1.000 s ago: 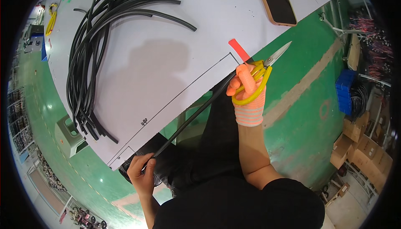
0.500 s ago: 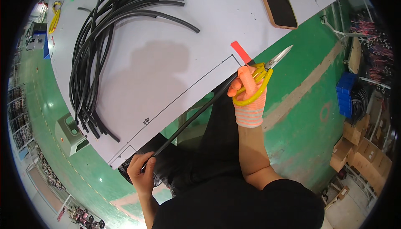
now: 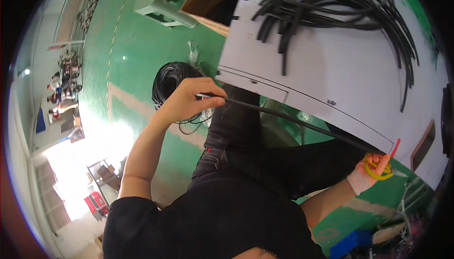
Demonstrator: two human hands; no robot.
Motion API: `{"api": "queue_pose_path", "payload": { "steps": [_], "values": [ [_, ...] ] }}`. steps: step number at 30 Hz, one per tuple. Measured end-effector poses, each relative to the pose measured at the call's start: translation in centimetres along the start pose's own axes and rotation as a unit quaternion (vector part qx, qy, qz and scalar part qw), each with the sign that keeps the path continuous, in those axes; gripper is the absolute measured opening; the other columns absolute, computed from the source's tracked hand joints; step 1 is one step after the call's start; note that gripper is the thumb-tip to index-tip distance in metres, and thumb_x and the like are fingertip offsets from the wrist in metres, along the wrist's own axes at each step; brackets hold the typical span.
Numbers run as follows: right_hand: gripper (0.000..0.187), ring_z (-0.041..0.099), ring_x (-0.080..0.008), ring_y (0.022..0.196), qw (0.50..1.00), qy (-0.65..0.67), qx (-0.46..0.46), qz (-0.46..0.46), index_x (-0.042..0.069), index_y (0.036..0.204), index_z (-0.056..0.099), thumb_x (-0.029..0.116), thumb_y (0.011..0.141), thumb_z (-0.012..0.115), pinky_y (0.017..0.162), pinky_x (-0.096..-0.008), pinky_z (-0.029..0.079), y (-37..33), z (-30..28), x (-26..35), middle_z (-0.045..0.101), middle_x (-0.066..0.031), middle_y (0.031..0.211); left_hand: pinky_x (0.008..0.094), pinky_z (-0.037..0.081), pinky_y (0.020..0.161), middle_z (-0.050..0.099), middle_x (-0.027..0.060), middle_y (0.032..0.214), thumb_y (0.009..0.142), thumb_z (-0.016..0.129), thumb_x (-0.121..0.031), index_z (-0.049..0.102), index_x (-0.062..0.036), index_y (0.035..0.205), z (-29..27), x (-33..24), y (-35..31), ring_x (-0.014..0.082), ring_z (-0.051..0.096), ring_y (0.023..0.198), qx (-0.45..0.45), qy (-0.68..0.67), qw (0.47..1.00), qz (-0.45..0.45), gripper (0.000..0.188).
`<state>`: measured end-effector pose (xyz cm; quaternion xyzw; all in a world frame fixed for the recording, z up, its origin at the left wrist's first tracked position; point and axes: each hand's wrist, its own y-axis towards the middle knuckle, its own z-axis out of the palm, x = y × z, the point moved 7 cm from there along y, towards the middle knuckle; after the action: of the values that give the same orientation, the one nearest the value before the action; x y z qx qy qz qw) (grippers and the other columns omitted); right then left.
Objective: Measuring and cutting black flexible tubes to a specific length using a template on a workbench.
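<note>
We pinch the thin black rubber tube (image 3: pixel 293 123) taut in our left hand (image 3: pixel 189 100); our right hand (image 3: pixel 371 171) grips yellow-handled scissors (image 3: pixel 378 169) at its far end (blades hidden). Slack could skew the cut.

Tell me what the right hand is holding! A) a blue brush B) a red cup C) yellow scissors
C: yellow scissors show looped around the right hand's fingers, beside the white table edge.
</note>
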<state>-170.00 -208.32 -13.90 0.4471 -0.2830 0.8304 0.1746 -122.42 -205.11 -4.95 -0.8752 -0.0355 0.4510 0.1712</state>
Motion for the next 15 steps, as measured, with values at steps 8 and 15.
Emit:
{"api": "queue_pose_path", "payload": {
  "steps": [8,15],
  "values": [
    [0.016,0.036,-0.0109,0.055,0.999,0.005,0.049,0.003,0.005,0.084,0.048,0.016,0.087,0.059,0.050,-0.0224,0.034,0.8,-0.8,0.3,0.042,-0.0007,0.066,0.0254,0.042,0.068,0.060,0.0046,0.078,0.078,0.068,-0.013,0.064,-0.0011,0.090,-2.7,2.8,0.6,0.0139,0.055,0.074,-0.001,-0.045,0.999,0.022,0.017],
    [0.015,0.038,-0.0117,0.055,0.998,0.007,0.057,0.021,0.005,0.084,0.049,0.017,0.087,0.059,0.050,-0.0228,0.035,0.7,-0.8,0.4,0.045,-0.0022,0.067,0.0266,0.041,0.062,0.058,0.0048,0.075,0.078,0.067,-0.010,0.064,-0.0019,0.089,-3.4,2.3,1.4,0.0156,0.054,0.069,0.007,-0.009,0.997,0.082,0.014]
  ]
}}
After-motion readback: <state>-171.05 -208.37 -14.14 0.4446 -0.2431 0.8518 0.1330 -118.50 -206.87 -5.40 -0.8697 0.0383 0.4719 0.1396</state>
